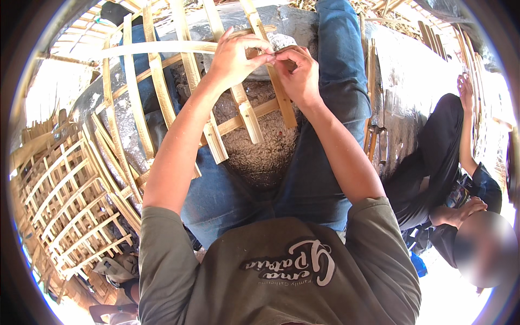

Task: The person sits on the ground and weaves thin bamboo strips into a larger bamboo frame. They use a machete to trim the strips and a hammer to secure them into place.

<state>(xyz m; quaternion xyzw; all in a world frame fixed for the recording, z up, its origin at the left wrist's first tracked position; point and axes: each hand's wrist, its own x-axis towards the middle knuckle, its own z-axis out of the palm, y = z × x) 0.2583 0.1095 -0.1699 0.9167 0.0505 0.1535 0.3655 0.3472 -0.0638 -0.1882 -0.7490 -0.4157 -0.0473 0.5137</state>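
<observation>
My left hand [234,58] and my right hand [299,73] meet fingertip to fingertip above a frame of pale bamboo slats [245,108]. Both are closed in a pinch; whatever sits between the fingertips is too small to make out. A thin, light bamboo strip [157,47] runs in from the left across the slats and reaches my left hand, where its end is hidden. Several slats lie side by side, joined by a crosspiece [260,110] over my lap. The right hand is close to the outermost slat [281,100].
Woven bamboo lattice panels [70,200] are stacked at the left. Beside my right leg lie tools with wooden handles [374,138] on a shiny grey sheet [398,116]. Another person in dark clothes [433,146] sits at the right, one hand [464,92] by upright bamboo strips.
</observation>
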